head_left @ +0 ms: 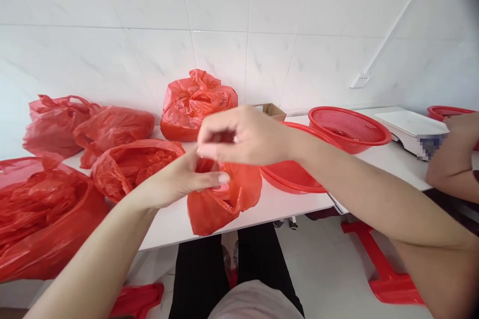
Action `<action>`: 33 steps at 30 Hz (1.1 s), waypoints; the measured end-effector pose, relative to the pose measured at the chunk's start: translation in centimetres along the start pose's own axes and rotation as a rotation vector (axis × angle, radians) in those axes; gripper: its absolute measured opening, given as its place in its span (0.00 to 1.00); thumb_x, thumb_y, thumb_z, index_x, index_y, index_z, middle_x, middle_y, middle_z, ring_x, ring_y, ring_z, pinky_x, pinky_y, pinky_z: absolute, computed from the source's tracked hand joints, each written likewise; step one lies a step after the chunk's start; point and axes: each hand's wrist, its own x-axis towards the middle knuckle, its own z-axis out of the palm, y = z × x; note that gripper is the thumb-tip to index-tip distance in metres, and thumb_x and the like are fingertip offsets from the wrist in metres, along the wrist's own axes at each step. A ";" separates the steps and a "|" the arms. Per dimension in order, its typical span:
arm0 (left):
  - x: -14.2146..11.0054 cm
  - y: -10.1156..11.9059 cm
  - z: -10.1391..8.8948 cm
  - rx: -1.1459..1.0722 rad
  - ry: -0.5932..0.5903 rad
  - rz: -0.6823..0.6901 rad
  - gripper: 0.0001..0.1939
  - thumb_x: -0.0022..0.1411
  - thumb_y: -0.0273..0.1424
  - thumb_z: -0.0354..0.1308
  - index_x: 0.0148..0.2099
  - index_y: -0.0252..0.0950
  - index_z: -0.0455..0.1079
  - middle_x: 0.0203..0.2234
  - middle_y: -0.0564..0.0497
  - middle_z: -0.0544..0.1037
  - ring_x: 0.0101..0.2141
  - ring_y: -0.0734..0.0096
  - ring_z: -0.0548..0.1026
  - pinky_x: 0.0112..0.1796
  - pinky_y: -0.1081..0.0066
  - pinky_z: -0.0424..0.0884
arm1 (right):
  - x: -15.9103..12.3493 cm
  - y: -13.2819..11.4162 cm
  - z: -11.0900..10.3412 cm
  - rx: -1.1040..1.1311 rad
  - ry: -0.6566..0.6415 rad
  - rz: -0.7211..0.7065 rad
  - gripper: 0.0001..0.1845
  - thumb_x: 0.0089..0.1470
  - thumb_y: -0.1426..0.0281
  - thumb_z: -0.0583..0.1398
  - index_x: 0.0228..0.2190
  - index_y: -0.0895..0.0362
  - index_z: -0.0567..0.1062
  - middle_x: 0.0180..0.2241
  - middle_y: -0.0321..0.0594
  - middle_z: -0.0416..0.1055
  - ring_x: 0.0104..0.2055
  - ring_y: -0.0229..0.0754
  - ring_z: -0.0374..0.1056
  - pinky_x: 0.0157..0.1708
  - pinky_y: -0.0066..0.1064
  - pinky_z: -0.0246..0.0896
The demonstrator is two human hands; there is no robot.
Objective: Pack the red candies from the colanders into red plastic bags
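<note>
A red plastic bag (213,212) with its mouth open stands near the front edge of the white table. My left hand (175,182) is closed on its upper rim, the thumb lying across the opening and the other fingers partly hidden. Just above the bag, my right hand (247,134) crosses over the left fingertips. Its fingers are curled into a pinch, and whatever they hold is too small to make out. Pinkish contents show faintly inside the bag. Behind the right hand and forearm sits a red plastic basket (295,179), partly covered.
Open red bags (45,219) and tied red bags (198,104) line the left and back. A perforated red basket (348,124), a small cardboard box (273,110) and a white scale (409,127) stand rightward. Another person's arm (454,154) is at far right, above a red stool (389,269).
</note>
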 end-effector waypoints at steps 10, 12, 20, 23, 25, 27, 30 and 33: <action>1.5 -2.3 0.1 -0.205 0.070 -0.229 0.18 0.57 0.46 0.62 0.42 0.39 0.74 0.31 0.52 0.75 0.27 0.76 0.72 0.25 0.78 0.69 | -0.2 3.5 2.4 0.134 0.148 0.198 0.17 0.56 0.77 0.54 0.47 0.54 0.70 0.52 0.40 0.69 0.38 0.33 0.68 0.41 0.30 0.66; 1.7 -2.5 -0.2 -0.300 0.096 -0.267 0.19 0.56 0.48 0.62 0.38 0.37 0.73 0.20 0.56 0.69 0.19 0.82 0.64 0.19 0.82 0.59 | -1.2 4.9 2.1 0.137 0.066 0.329 0.15 0.55 0.77 0.55 0.45 0.56 0.71 0.46 0.40 0.72 0.40 0.35 0.69 0.41 0.32 0.66; 2.4 -3.1 -0.1 -0.412 -0.017 -0.207 0.17 0.63 0.44 0.55 0.29 0.35 0.68 0.13 0.55 0.67 0.14 0.79 0.62 0.17 0.79 0.60 | -2.7 3.5 2.5 0.066 0.303 0.335 0.04 0.57 0.74 0.56 0.34 0.58 0.71 0.31 0.35 0.72 0.33 0.34 0.69 0.36 0.30 0.65; 2.2 -3.3 -1.0 -0.335 -0.087 -0.084 0.13 0.60 0.40 0.59 0.31 0.36 0.72 0.19 0.51 0.74 0.21 0.72 0.72 0.24 0.74 0.69 | -3.0 1.0 3.3 0.139 0.224 0.215 0.05 0.58 0.74 0.56 0.37 0.57 0.71 0.34 0.36 0.73 0.35 0.34 0.69 0.38 0.30 0.66; 1.9 -3.2 -1.7 -0.221 -0.123 -0.024 0.09 0.57 0.36 0.62 0.30 0.36 0.73 0.21 0.51 0.74 0.24 0.72 0.72 0.26 0.73 0.69 | -3.1 0.6 3.8 0.180 0.240 0.146 0.06 0.60 0.72 0.55 0.40 0.56 0.71 0.39 0.38 0.73 0.40 0.36 0.69 0.43 0.32 0.66; 1.5 -2.8 -2.2 -0.073 -0.185 -0.030 0.04 0.56 0.32 0.62 0.31 0.37 0.75 0.20 0.52 0.74 0.24 0.72 0.72 0.27 0.73 0.69 | -3.0 1.9 4.5 0.208 0.332 0.178 0.09 0.63 0.69 0.53 0.45 0.54 0.69 0.45 0.40 0.72 0.47 0.38 0.68 0.50 0.34 0.64; 1.0 -2.3 -2.0 0.151 -0.249 -0.029 0.04 0.56 0.27 0.58 0.33 0.37 0.74 0.18 0.55 0.71 0.20 0.74 0.68 0.23 0.74 0.64 | -2.9 5.2 5.9 0.305 0.291 0.379 0.14 0.66 0.65 0.50 0.49 0.53 0.68 0.49 0.40 0.70 0.53 0.39 0.66 0.55 0.37 0.60; 0.7 -2.7 -1.0 0.400 -0.052 0.108 0.09 0.52 0.19 0.51 0.31 0.37 0.68 0.18 0.57 0.68 0.20 0.76 0.65 0.22 0.76 0.60 | -3.0 7.5 7.7 0.423 0.210 0.451 0.15 0.67 0.63 0.48 0.47 0.55 0.69 0.48 0.41 0.70 0.52 0.39 0.65 0.56 0.37 0.58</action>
